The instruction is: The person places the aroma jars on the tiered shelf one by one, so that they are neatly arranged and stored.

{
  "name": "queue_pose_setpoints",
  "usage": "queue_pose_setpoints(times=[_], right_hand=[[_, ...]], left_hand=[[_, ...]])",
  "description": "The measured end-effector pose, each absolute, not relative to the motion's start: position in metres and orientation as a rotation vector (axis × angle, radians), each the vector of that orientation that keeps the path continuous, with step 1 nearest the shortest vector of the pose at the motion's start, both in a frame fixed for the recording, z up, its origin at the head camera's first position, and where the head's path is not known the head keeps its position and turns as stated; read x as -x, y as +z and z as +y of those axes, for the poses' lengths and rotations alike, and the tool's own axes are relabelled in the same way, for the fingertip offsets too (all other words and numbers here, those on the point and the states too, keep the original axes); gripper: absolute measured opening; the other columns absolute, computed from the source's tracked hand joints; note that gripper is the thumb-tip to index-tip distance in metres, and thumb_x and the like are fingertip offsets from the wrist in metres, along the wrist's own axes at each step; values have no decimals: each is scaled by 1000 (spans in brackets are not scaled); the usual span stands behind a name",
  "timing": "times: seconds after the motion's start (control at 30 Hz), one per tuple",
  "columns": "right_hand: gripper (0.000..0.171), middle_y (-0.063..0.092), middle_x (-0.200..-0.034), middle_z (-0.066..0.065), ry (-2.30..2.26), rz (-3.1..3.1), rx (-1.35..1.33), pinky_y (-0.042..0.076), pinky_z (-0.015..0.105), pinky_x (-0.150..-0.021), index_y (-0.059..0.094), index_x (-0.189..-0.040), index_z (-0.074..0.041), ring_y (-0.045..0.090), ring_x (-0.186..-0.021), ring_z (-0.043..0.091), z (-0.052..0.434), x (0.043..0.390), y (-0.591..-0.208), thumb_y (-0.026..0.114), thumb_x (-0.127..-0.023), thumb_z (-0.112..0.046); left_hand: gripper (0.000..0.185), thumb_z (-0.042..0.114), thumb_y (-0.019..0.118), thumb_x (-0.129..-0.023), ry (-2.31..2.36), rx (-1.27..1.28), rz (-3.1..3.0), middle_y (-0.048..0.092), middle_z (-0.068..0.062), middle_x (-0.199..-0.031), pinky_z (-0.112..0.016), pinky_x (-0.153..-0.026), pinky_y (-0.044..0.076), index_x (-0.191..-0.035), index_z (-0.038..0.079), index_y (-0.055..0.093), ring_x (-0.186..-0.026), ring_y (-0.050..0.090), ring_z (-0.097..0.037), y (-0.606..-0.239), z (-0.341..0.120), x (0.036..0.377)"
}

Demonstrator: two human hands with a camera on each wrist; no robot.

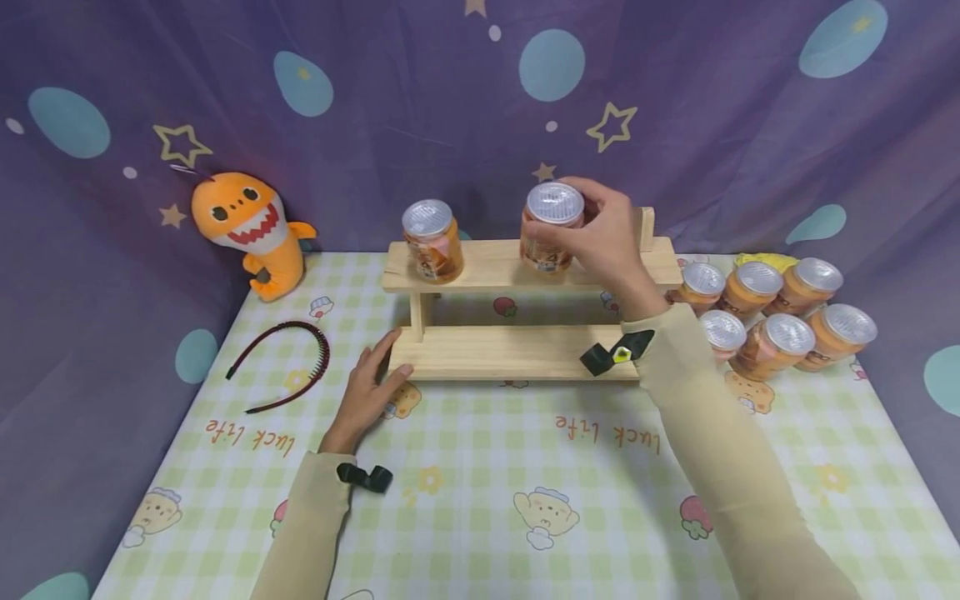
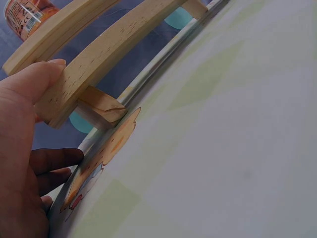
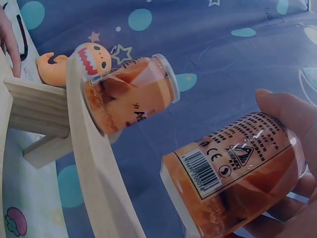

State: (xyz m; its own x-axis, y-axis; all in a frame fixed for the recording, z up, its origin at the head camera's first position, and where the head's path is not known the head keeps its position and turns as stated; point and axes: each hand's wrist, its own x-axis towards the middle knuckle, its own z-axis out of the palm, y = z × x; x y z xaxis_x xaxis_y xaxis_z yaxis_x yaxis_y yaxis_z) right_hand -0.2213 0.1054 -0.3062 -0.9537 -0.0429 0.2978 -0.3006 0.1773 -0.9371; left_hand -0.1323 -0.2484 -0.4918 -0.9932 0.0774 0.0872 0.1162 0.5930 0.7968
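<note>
A: The jar (image 1: 552,227) with the silver lid, where is it?

B: On the top shelf of the wooden rack (image 1: 517,354), toward its right half. The right hand (image 1: 607,237) has its fingers curled round the jar from the 3 o'clock side, thumb across the lid end. In the right wrist view the jar (image 3: 237,183) shows its barcode label, the thumb (image 3: 292,116) lying over it.

A: And the other hand?

B: The left hand (image 1: 371,387) lies at the rack's 8 o'clock corner, fingers fairly straight, thumb pressed against the end of the lower board (image 2: 94,74). It grips nothing.

A: Anything else up there?

B: A second jar (image 1: 432,240) stands at the top shelf's left end, well apart from the first.

A: Around the rack?

B: Seven more jars (image 1: 772,321) crowd together at 3 o'clock. A dark headband (image 1: 288,362) lies at 9 o'clock, an orange shark toy (image 1: 251,229) at 10 o'clock, all on a checked mat (image 1: 480,492).
</note>
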Motion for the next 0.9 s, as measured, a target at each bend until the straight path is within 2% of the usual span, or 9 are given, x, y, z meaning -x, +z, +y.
queue_pose_setpoints(times=[0.67,0.9], right_hand=[[58,70,-120,12,1857,-2322,-381,56,25,-87,69,-124,-10,67,-103,16,72,236,-315,91,-71,-20],[55,71,-117,12,1871,-2319,-395,56,25,-85,70,-121,-11,67,-100,16,63,236,-319,91,-70,-19]], left_hand=[[63,35,62,-99,-1393,149,-2777,39,-10,-161,-55,-130,6,-156,27,37,-152,31,-38,-490,-248,131],[64,35,62,-99,-1400,141,-2783,39,-9,-161,-55,-130,6,-156,28,36,-153,28,-39,-490,-248,131]])
